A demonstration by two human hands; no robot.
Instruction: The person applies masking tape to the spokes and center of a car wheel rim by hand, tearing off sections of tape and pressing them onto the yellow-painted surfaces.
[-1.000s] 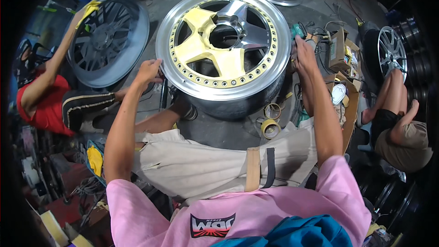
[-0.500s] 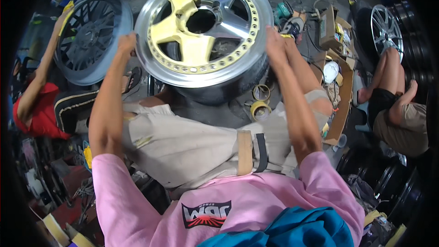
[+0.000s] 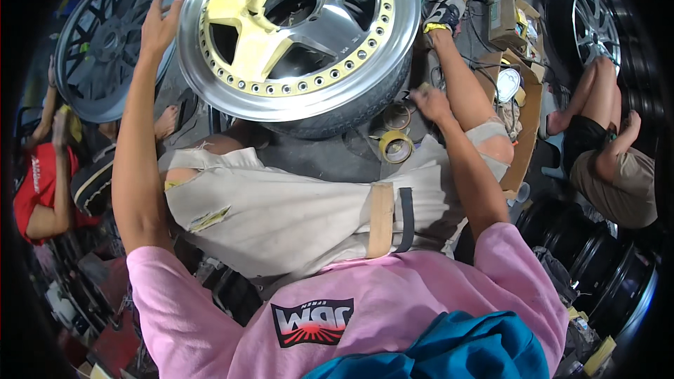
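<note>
silver wheel (image 3: 317, 27): we have this round, five-spoke metal wheel, partly covered in pale yellow, lying face up on a black rubber tire (image 3: 337, 125) before us.
left grip (image 3: 163, 21): we spread its fingers, nothing held, just beside the wheel's left rim; we cannot tell if it touches.
right grip (image 3: 430, 104): we curl it near two round yellow-brown tape rolls (image 3: 384, 146); we cannot tell whether it holds anything.
</note>
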